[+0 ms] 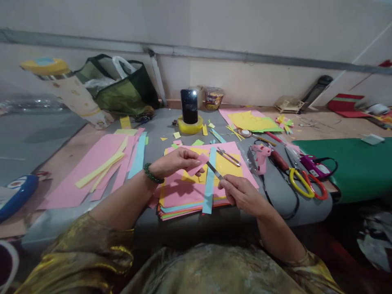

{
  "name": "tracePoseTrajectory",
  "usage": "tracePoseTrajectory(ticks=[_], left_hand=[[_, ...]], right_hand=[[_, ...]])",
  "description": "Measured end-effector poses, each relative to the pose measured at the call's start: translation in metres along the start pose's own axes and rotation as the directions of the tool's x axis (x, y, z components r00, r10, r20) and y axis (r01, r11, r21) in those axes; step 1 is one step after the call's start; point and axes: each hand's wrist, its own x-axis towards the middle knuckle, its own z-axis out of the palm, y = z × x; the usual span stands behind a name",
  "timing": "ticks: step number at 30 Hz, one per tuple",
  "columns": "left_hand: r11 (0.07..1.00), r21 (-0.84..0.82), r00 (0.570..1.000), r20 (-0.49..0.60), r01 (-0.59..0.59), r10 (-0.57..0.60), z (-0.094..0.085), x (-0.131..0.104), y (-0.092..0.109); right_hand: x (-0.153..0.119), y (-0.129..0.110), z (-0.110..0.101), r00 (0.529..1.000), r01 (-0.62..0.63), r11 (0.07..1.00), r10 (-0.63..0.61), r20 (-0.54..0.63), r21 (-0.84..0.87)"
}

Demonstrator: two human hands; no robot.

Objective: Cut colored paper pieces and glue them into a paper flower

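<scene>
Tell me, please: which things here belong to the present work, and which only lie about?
Seemingly in the work: pink piece in left hand; metal-bladed tool in right hand; blue strip; paper stack.

Probably just around: green bag; phone; cup; yellow-lidded bottle.

The blue object (18, 195) is cut off left.

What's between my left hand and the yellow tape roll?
Small pink, green and yellow paper scraps, just past the multicoloured paper stack, in the head view.
</scene>
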Motion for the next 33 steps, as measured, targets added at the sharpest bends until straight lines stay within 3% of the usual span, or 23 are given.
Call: tracePoseTrajectory(ticks=[4,8,20,24,28,30,33], left_hand=[[0.999,0.039,0.995,0.1,-0.011,0.007,0.0,0.0,0.002],[1.0,0.017,0.99,0.144,-0.007,0.005,0.004,0.0,0.002],[0.999,0.012,0.983,0.176,-0.052,0.049,0.003,0.001,-0.002],[0.997,0.049,0.982,0.181,-0.061,0.051,-0.001,0.001,-0.001],[0.998,0.056,0.993,0.115,0.005,-0.012,-0.019,-0.005,0.006],[0.997,0.078,1.0,-0.004,0.02,-0.02,-0.034,-0.01,0.009],[0.977,0.189,0.976,-0.212,0.097,-0.056,-0.054,-0.013,0.009]], right_hand=[[0.0,0.001,-0.003,0.999,-0.006,1.0,0.007,0.045,-0.02],[0.004,0.001,0.001,1.0,-0.004,1.0,0.004,-0.008,-0.003],[0.002,0.002,0.01,0.996,0.045,0.998,-0.042,-0.077,0.041],[-0.005,0.001,0.001,0.978,0.05,0.998,-0.041,-0.203,0.039],[-0.014,0.002,-0.016,0.926,0.067,0.991,-0.019,-0.377,0.113],[-0.017,0.003,-0.021,0.92,0.078,0.986,-0.015,-0.393,0.144],[-0.017,0.006,-0.021,0.916,0.091,0.984,-0.022,-0.401,0.154]])
